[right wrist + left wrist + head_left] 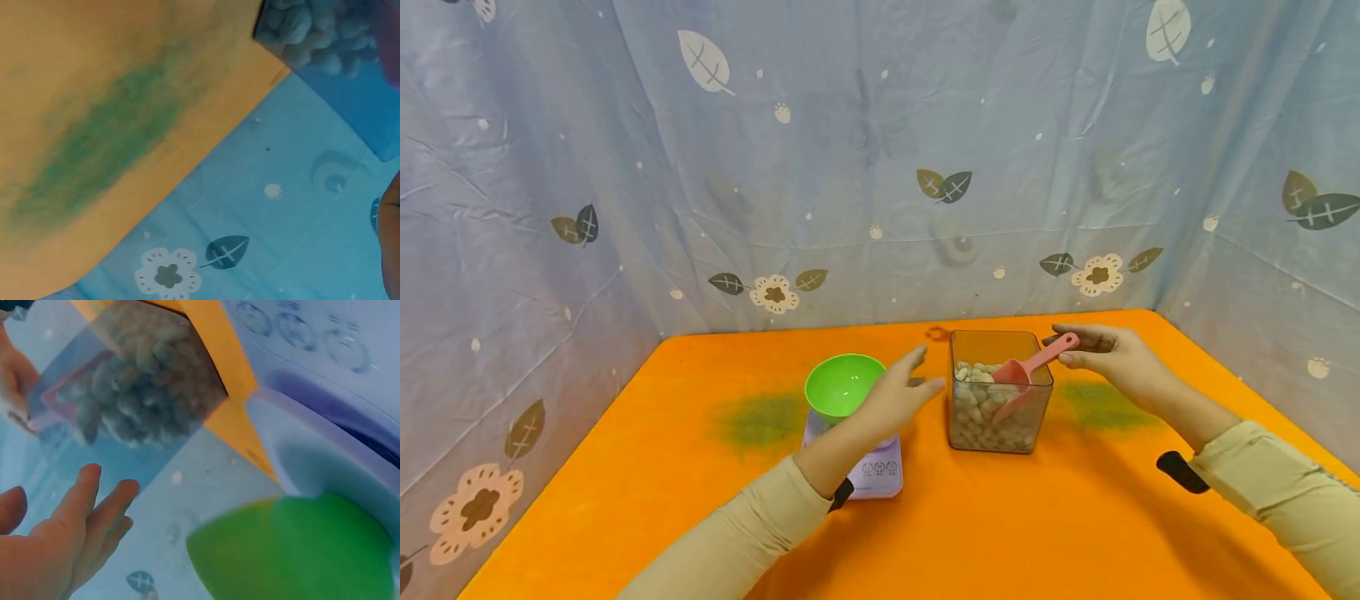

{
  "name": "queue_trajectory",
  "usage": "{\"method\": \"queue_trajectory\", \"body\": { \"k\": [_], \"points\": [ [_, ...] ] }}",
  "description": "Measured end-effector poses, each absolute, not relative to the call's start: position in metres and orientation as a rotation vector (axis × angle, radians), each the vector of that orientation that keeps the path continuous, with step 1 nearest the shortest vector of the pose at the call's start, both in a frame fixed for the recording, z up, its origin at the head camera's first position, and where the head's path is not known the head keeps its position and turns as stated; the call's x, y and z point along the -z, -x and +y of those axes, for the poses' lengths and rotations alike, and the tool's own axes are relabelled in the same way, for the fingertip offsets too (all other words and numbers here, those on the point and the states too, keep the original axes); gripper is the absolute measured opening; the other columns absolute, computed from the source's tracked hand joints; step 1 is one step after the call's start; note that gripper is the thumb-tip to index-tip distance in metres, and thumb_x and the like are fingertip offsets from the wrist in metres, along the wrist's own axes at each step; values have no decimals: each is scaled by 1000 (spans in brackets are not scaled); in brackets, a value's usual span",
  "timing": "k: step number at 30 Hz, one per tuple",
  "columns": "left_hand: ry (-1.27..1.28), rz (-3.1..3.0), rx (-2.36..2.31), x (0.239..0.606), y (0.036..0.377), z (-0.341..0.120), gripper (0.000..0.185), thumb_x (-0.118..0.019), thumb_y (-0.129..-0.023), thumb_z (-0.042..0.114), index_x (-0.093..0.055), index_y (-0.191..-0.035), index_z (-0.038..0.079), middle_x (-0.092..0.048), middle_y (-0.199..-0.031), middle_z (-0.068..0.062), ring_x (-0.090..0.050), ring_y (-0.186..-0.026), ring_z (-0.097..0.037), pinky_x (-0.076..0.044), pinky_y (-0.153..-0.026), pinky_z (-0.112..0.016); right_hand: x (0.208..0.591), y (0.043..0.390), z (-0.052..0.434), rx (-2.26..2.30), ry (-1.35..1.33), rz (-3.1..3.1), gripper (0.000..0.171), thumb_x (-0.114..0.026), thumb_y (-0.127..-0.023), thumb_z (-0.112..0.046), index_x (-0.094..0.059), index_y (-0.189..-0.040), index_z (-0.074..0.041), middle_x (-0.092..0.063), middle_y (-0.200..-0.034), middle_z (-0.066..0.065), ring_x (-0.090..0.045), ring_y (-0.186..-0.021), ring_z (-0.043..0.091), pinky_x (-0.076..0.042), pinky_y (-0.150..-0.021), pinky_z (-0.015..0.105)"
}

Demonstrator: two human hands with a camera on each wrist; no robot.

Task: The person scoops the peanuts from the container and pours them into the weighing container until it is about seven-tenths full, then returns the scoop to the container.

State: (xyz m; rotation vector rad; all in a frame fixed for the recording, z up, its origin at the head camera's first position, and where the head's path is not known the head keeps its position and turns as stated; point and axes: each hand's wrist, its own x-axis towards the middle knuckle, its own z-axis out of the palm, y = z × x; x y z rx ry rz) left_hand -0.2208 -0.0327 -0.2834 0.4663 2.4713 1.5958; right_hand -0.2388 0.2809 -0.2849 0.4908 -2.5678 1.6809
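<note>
A clear square container [1000, 417] of pale peanuts stands mid-table with a pink scoop [1026, 373] leaning in it. My right hand [1101, 352] pinches the end of the scoop's handle between thumb and fingers at the container's right rim. My left hand [904, 390] hovers open with straight fingers just left of the container, above a white kitchen scale [880, 475]. A green bowl [842, 385] sits on that scale. In the left wrist view, the left hand's fingers [94, 509] spread below the container [134, 394], with the bowl [300, 550] and the scale [325, 444] alongside. The right wrist view catches only a corner of the container [325, 31].
The orange table [1000, 533] has two green smudges, one left of the bowl [758, 421] and one right of the container [1101, 406]. Blue leaf-print cloth [880, 167] walls the table on three sides.
</note>
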Motion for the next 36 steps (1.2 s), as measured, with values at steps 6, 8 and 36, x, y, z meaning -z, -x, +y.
{"method": "queue_trajectory", "body": {
  "k": [6,8,36],
  "points": [
    [-443,2419,-1632,285,233,-14,60,-53,-102,23,-29,-152,1,-34,-152,-19,-49,-126,-37,-42,-106,-47,278,240,276,-1765,-477,-2545,51,-62,-96,-11,-44,-138,12,-68,-99,-13,-65,-89,8,-55,-82,22],
    [-429,2344,-1683,286,239,-10,58,-52,-102,19,-28,-151,-1,-33,-152,-22,-48,-127,-38,-44,-104,-46,274,241,273,-1790,-505,-2554,49,-62,-96,-8,-45,-136,13,-68,-100,-9,-65,-90,9,-56,-82,24],
    [-347,1997,-1849,288,259,2,50,-45,-101,-2,-30,-149,-6,-38,-146,-27,-40,-134,-39,-44,-103,-48,272,241,224,-2121,-385,-2369,34,-57,-97,0,-49,-123,20,-68,-89,1,-70,-79,12,-59,-77,27]
  ]
}}
